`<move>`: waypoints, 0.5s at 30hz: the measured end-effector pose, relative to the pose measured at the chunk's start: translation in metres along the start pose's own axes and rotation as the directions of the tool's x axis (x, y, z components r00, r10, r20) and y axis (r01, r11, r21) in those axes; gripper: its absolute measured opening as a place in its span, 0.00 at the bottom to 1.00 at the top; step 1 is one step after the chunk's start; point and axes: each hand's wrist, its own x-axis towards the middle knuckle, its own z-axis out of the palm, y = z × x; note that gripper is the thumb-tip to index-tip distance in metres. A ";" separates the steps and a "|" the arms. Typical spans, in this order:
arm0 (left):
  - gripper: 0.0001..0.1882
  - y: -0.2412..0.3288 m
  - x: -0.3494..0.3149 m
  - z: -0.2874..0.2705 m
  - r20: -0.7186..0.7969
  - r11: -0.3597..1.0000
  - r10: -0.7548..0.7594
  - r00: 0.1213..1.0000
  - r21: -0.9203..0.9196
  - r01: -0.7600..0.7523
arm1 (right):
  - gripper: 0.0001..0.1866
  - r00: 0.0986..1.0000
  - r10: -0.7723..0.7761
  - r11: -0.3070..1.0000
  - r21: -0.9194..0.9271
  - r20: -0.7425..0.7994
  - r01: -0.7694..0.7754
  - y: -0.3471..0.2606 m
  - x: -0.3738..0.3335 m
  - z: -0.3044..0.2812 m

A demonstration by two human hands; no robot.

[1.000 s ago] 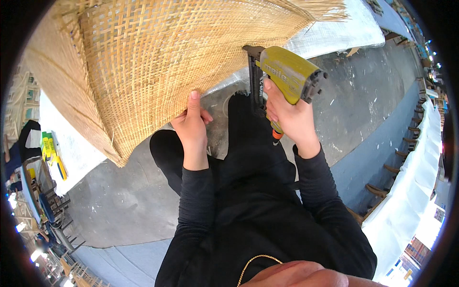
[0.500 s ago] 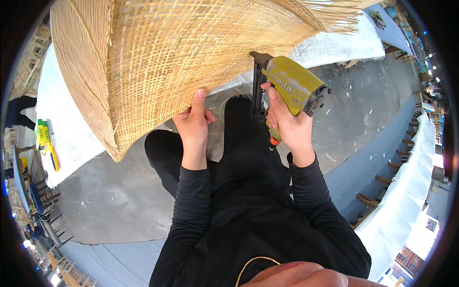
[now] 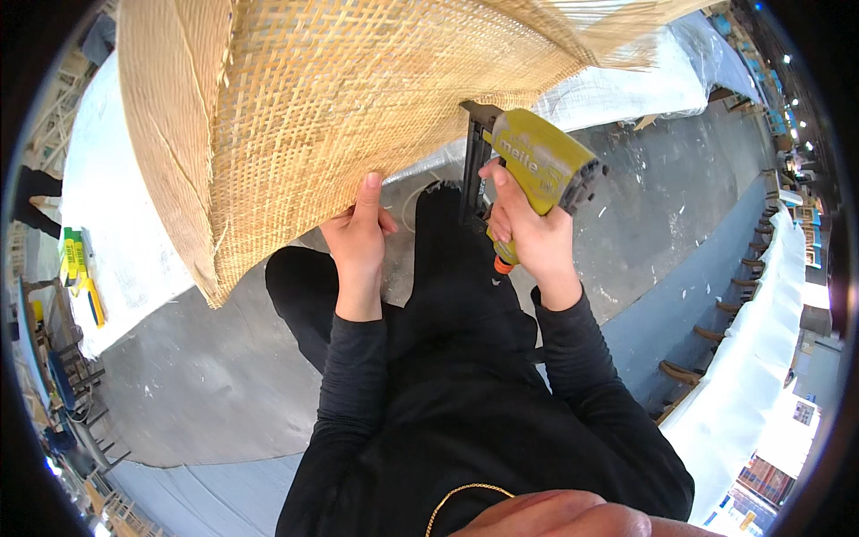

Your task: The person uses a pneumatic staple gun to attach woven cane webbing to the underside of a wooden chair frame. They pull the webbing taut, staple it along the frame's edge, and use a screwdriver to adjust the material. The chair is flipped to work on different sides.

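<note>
A large tan woven cane sheet [image 3: 358, 98], curved and with a pleated paper-like band [image 3: 165, 116] along its left side, spans the upper part of the head view. My left hand [image 3: 358, 234] pinches its near edge, thumb on top and fingers curled beneath. In my right hand [image 3: 528, 228] is a yellow-green pneumatic staple gun [image 3: 541, 161], gripped by the handle with the index finger near the trigger. The gun's dark nose meets the near edge of the sheet, to the right of my left hand. An orange fitting shows at the handle's bottom.
A white-covered worktable [image 3: 116, 259] lies under the cane sheet. On its left part rest a green-and-yellow box [image 3: 73, 255] and a yellow utility knife [image 3: 91, 300]. Another long white-covered surface [image 3: 743, 358] with wooden legs runs along the right. Someone's dark-clad leg [image 3: 38, 201] shows at far left.
My view has shifted slightly. The staple gun has moved a little left along the sheet's edge, its nose still against the cane. Both grips look the same.
</note>
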 end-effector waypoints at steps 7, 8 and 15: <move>0.13 -0.005 0.002 0.000 -0.006 1.000 0.020 1.000 -0.015 -0.020 | 0.08 0.998 -0.058 0.998 0.021 0.037 0.058 0.006 -0.004 0.001; 0.13 -0.006 0.001 -0.001 -0.010 1.000 0.009 1.000 -0.019 -0.010 | 0.08 0.998 -0.053 0.998 0.017 0.030 0.052 0.007 -0.004 0.002; 0.13 -0.005 -0.003 0.004 -0.019 0.999 -0.023 1.000 -0.028 0.023 | 0.05 0.997 -0.075 0.992 -0.105 0.023 0.077 0.007 -0.005 -0.001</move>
